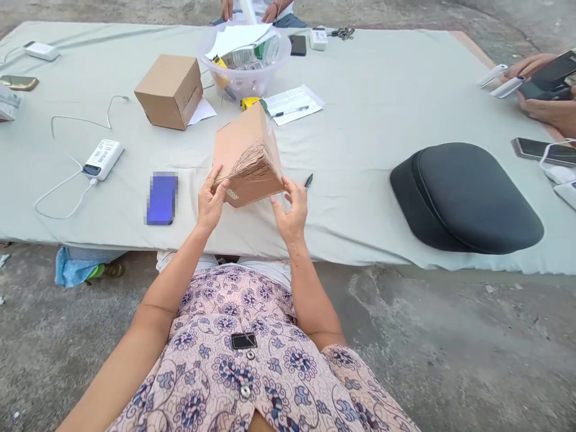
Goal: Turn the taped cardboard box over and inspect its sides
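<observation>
A brown cardboard box with dark pen scribbles along one edge is tilted between my two hands, over the near part of the cloth-covered table. My left hand grips its left corner, thumb on the near face. On the opposite side, my right hand pinches the lower right corner. A black pen lies just beyond my right fingers. Behind the box sit a yellow tape measure and a printed sheet with a pen on it.
A second cardboard box stands behind left, near a plastic basin of papers and tools. A power bank and a phone lie left. A black rounded case sits right. Another person's hands hold a dark device.
</observation>
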Tool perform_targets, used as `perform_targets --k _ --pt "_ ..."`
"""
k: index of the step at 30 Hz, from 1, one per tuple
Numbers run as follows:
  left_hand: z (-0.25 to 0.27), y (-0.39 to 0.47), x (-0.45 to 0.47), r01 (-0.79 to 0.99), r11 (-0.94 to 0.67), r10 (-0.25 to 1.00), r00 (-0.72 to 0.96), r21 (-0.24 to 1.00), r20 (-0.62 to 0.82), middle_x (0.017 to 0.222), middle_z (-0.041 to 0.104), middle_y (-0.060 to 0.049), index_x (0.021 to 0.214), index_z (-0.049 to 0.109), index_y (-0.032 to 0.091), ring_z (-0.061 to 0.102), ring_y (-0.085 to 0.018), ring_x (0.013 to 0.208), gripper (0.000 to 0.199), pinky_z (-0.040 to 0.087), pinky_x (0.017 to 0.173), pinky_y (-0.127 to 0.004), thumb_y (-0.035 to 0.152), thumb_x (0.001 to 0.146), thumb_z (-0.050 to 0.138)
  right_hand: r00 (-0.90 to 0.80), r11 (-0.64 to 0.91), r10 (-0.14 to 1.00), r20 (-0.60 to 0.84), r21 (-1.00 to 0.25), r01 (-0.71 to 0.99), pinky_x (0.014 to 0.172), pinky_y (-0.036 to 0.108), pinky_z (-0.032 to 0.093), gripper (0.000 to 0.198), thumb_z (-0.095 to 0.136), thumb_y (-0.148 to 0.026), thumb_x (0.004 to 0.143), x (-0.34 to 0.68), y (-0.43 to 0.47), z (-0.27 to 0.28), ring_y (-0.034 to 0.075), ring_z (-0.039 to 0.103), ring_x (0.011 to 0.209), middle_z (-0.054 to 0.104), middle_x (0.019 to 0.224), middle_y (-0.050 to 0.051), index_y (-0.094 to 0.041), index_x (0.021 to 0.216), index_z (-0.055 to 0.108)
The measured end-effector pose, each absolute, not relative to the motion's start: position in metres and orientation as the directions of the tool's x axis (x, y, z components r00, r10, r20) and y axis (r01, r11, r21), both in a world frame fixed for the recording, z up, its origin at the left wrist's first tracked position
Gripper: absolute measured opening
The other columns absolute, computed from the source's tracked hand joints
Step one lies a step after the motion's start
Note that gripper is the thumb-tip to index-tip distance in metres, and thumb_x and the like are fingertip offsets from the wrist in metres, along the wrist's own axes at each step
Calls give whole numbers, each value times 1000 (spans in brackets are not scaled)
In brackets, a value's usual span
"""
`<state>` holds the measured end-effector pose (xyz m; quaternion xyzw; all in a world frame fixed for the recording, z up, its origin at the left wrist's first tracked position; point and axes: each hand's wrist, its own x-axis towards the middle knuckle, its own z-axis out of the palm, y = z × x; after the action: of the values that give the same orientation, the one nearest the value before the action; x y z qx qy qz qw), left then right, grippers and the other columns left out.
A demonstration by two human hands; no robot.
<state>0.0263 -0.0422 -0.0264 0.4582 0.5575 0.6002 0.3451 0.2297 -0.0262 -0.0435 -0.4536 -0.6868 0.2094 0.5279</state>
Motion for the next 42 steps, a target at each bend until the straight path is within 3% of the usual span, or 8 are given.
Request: perform_targets --k 6,11,14,19,26,31,35,42 --pt "-14 -80 52 -366 16 910 -380 930 -165 145 60 -7 143 54 32 65 -28 123 74 63 81 -33 63 78 73 54 611 769 636 -758 231 91 36 55 33 49 -48 99 225 -22 -8 20 59 112 58 117 7 -28 119 66" --pt "3 -100 50 -385 62 911 -355 921 -210 132 67 -10 141 56 26 73 -21 94 76 64 68 -29 63 77 74 49 600 785 617 -777 190 92 38 55 35 50 -52 98 222 -19 10 20 60 107 57 114 6 -29 117 68" --pt "13 -105 47 -283 12 932 -345 959 -114 132 65 -9 140 54 28 71 -20 97 73 62 63 -25 66 80 68 41 591 792 610 -781 201 91 39 56 38 49 -53 98 224 -19 17 19 61 102 54 121 7 -31 126 63" --pt "9 -104 56 73 -214 877 -424 974 224 146 55 -8 156 23 38 62 -22 123 89 56 95 -32 66 83 65 80 521 832 549 -824 224 89 38 58 46 51 -55 97 223 -24 9 18 63 99 51 128 8 -31 135 55" --pt "2 -99 70 316 -200 827 -453 927 333 167 24 -10 160 8 35 33 -30 150 106 34 122 -45 59 80 73 166 439 850 500 -846 301 84 38 60 58 65 -57 87 201 -48 -9 24 57 111 49 125 11 -28 135 49" --pt "6 -103 66 415 -201 785 -473 887 399 170 15 -10 159 7 36 24 -33 154 119 24 126 -50 58 69 83 150 454 844 514 -835 310 82 39 60 72 75 -56 78 192 -60 -10 27 52 116 46 124 11 -27 137 45" --pt "10 -106 60 450 -210 777 -462 868 428 169 17 -12 159 3 37 20 -33 156 129 23 127 -51 60 63 86 152 504 820 551 -823 262 81 36 59 59 74 -55 80 197 -63 1 23 56 105 50 116 7 -27 127 53" --pt "16 -109 55 424 -310 749 -442 851 493 169 20 -10 160 3 38 22 -29 156 116 30 125 -46 68 73 74 147 578 766 625 -771 267 71 34 59 31 57 -48 96 209 -74 21 19 61 89 55 99 5 -28 118 65"
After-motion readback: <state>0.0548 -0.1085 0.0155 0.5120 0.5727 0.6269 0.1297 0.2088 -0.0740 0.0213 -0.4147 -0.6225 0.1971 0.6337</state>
